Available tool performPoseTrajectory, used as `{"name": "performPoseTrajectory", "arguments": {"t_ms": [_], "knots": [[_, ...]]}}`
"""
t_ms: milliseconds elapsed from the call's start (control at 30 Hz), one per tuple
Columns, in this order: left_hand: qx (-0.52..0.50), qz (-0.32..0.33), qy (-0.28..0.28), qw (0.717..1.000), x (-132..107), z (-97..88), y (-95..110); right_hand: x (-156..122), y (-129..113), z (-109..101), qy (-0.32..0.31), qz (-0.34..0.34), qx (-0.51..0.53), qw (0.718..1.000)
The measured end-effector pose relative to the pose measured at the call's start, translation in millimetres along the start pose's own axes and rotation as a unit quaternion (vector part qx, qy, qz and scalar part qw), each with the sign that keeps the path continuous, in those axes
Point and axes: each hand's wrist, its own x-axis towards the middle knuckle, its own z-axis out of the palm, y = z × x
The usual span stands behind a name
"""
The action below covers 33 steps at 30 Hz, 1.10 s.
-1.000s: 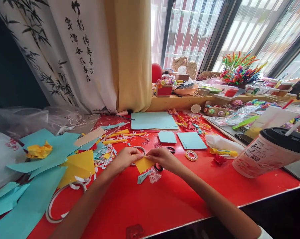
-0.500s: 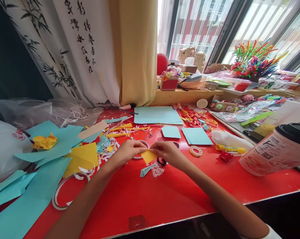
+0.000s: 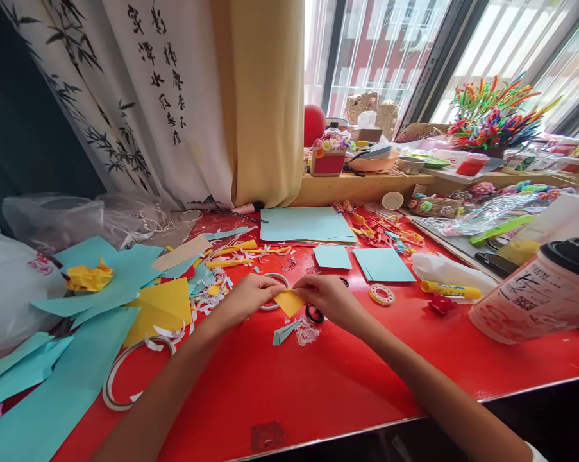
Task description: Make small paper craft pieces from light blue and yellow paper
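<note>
Between my two hands, a small piece of yellow paper (image 3: 290, 303) is held above the red table (image 3: 337, 385), one corner hanging downward. My left hand (image 3: 251, 296) pinches its left edge between thumb and fingers. On the opposite edge, my right hand (image 3: 324, 296) is closed in the same kind of pinch. Just below the paper lie a folded blue paper piece (image 3: 285, 332) and a clump of white shreds (image 3: 307, 331). A black ring (image 3: 314, 314) sits partly behind my right hand, and a roll of tape (image 3: 276, 280) is half hidden behind my left fingers.
Blue paper squares (image 3: 384, 264) and a larger blue stack (image 3: 308, 224) lie further back. At right stand a lidded cup (image 3: 524, 301) and a yellow glue stick (image 3: 450, 290). Paper scraps, yellow sheets (image 3: 161, 308) and a large tape ring (image 3: 110, 385) cover the left side.
Both hands keep their pinch on the yellow paper, which has barely changed in tilt. The whole view has shifted slightly.
</note>
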Motion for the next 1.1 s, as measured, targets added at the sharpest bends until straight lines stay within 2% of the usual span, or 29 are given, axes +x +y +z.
{"name": "performPoseTrajectory", "arguments": {"t_ms": [200,367,467,600,767,1000,1100], "knots": [[-0.006,-0.001,0.029,1.0,1.0,1.4,-1.7,1.9,6.5,1.1,-0.056,0.014,0.086,0.995],[-0.008,-0.007,-0.005,1.0,0.5,0.7,-3.5,0.6,3.5,2.9,-0.024,-0.004,0.023,0.999],[0.023,-0.008,0.002,1.0,0.6,0.4,-5.8,0.4,2.4,3.8,-0.018,-0.009,0.001,1.0],[0.056,0.003,0.031,0.998,0.5,1.3,-7.0,0.7,4.5,2.2,-0.035,-0.002,0.029,0.999],[0.012,-0.006,0.003,1.0,1.3,1.0,-5.9,0.2,3.6,0.5,-0.017,0.004,0.036,0.999],[-0.001,0.012,0.031,0.999,0.6,0.8,-4.6,1.7,6.2,-2.0,-0.058,0.011,0.099,0.993],[-0.009,0.015,0.017,1.0,-0.5,0.1,-3.2,0.9,4.9,-2.6,-0.038,0.005,0.079,0.996]]}}
